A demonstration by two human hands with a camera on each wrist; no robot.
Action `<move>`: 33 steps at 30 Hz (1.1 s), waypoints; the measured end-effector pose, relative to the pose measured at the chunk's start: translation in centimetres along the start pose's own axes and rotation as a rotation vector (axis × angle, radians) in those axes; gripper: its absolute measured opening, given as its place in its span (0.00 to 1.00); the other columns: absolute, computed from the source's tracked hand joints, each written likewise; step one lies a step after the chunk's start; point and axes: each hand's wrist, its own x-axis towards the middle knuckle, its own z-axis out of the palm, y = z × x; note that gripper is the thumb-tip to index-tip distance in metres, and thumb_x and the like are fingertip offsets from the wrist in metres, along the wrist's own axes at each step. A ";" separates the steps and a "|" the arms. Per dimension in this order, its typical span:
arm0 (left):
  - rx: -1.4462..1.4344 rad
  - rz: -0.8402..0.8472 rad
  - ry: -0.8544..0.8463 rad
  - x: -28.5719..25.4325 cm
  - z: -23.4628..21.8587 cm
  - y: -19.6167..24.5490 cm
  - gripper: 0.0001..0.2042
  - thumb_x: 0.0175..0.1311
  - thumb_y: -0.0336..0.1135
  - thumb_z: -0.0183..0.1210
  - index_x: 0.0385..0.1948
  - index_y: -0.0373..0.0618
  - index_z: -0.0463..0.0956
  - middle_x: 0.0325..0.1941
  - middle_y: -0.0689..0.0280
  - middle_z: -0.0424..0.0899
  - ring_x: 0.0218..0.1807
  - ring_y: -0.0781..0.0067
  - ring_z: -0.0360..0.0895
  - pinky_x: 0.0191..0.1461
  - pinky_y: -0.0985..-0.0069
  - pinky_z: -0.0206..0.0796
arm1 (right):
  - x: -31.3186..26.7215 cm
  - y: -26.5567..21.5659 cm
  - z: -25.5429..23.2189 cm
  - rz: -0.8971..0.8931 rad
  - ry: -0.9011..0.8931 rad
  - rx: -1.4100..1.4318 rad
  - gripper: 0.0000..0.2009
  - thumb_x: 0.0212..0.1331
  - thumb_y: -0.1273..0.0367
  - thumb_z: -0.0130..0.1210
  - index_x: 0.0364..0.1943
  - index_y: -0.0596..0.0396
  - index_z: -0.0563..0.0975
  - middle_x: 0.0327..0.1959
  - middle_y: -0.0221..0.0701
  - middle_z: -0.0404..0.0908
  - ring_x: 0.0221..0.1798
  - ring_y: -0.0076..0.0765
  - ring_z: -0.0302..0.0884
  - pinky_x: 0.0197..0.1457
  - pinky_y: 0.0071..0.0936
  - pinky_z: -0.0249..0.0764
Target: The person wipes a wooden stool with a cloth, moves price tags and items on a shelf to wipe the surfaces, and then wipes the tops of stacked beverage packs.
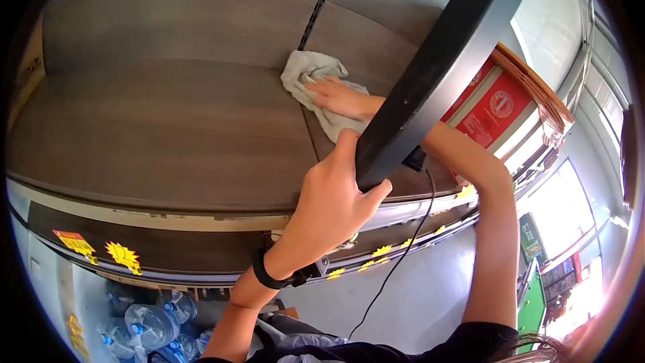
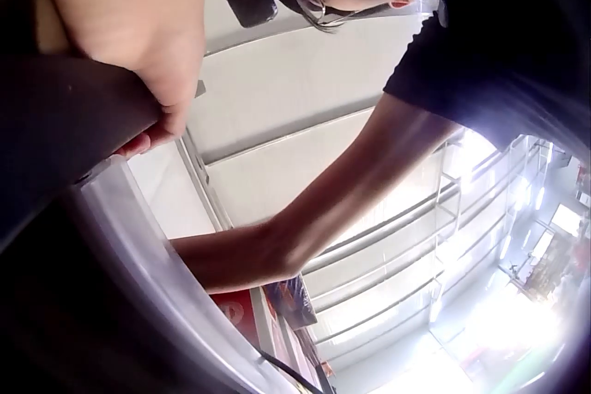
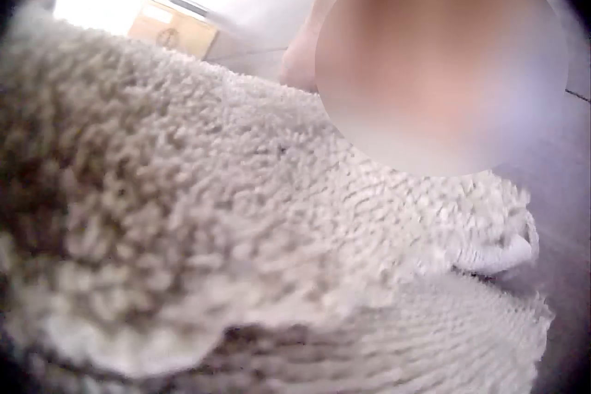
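In the head view my left hand grips the lower end of a long black panel, seen nearly edge-on and tilted up to the right. Its thumb lies on the near side; the left wrist view shows fingers bent around a dark edge. Behind the panel, my right hand presses with extended fingers on a pale towelling cloth. That cloth lies rumpled on the brown shelf, near its back. The looped pile of the cloth fills most of the right wrist view. Part of the right forearm is hidden by the panel.
Red boxes stand on the shelf's right side. A black cable hangs past the front edge. Yellow price tags line the lower shelf. Large clear bottles sit below left. A slotted upright runs up the back.
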 end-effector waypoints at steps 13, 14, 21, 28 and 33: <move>-0.056 0.051 -0.071 -0.1 0.5 0.1 0.17 0.45 0.28 0.59 0.37 0.36 0.63 0.22 0.51 0.74 0.24 0.54 0.76 0.27 0.69 0.66 | -1.5 1.9 0.0 0.080 -0.067 -0.097 0.26 0.60 0.59 0.44 0.60 0.57 0.61 0.66 0.47 0.52 0.69 0.54 0.43 0.67 0.47 0.44; -0.042 -0.008 -0.039 -0.2 -0.1 -0.1 0.17 0.45 0.27 0.59 0.38 0.36 0.64 0.22 0.52 0.75 0.24 0.58 0.77 0.28 0.71 0.67 | -0.3 -0.1 0.9 0.053 -0.041 -0.056 0.25 0.60 0.58 0.44 0.59 0.57 0.62 0.66 0.46 0.52 0.69 0.54 0.44 0.67 0.47 0.45; -0.024 0.012 0.009 -0.1 -0.1 0.3 0.12 0.47 0.24 0.56 0.33 0.37 0.64 0.18 0.62 0.72 0.19 0.76 0.70 0.25 0.80 0.62 | -11.7 6.0 -1.9 0.155 -0.193 -0.067 0.24 0.59 0.57 0.44 0.56 0.55 0.67 0.64 0.43 0.57 0.67 0.52 0.49 0.65 0.46 0.48; -0.001 -0.042 0.036 0.1 0.1 1.2 0.12 0.46 0.24 0.56 0.33 0.38 0.64 0.16 0.64 0.70 0.18 0.79 0.68 0.23 0.80 0.60 | -13.2 18.7 -1.5 0.819 -0.470 -0.369 0.23 0.59 0.56 0.42 0.53 0.54 0.72 0.62 0.42 0.62 0.65 0.53 0.55 0.64 0.47 0.52; -0.008 -0.047 0.062 0.2 0.1 1.1 0.11 0.46 0.24 0.55 0.33 0.38 0.65 0.16 0.65 0.70 0.18 0.81 0.66 0.23 0.81 0.60 | -14.0 12.4 -2.7 0.810 -0.236 -0.053 0.25 0.56 0.56 0.39 0.53 0.56 0.70 0.62 0.43 0.62 0.65 0.56 0.54 0.65 0.41 0.49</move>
